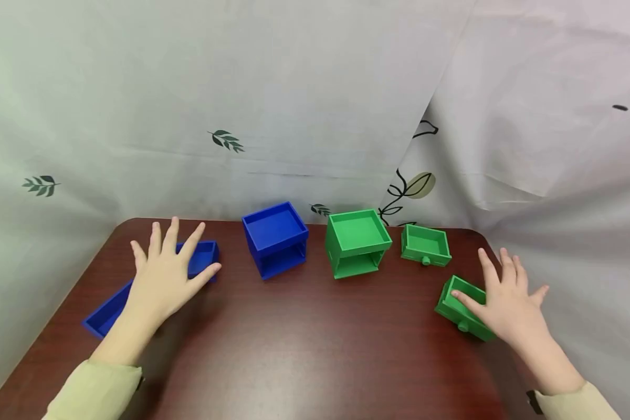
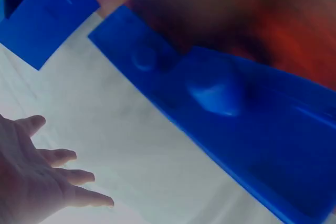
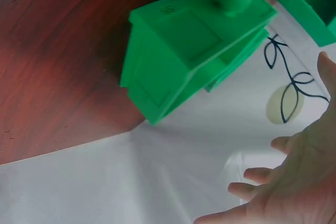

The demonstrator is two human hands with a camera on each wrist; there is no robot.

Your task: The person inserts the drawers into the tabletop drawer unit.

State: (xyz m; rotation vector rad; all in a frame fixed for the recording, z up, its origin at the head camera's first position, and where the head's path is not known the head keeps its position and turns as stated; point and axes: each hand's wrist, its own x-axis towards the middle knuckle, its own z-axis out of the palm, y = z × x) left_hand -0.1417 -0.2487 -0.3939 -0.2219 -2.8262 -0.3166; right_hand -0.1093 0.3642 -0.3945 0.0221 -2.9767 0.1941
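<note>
My left hand [image 1: 163, 277] is spread above two blue drawers at the table's left and partly covers both. One blue drawer [image 1: 107, 312] lies nearer the left edge, the other blue drawer [image 1: 203, 256] farther back. On the right, my right hand [image 1: 514, 303] has its fingers spread over a green drawer [image 1: 462, 300] with a round knob. The right wrist view shows that green drawer [image 3: 178, 40] apart from the fingers. A second, shallower green drawer [image 1: 426, 242] sits behind it. Neither hand holds anything.
A blue cabinet frame [image 1: 275, 227] and a green cabinet frame [image 1: 358, 233] stand side by side at the back middle, their fronts open. They rest on a dark reddish-brown table [image 1: 315, 350]. A pale cloth [image 1: 315, 105] with leaf prints hangs behind.
</note>
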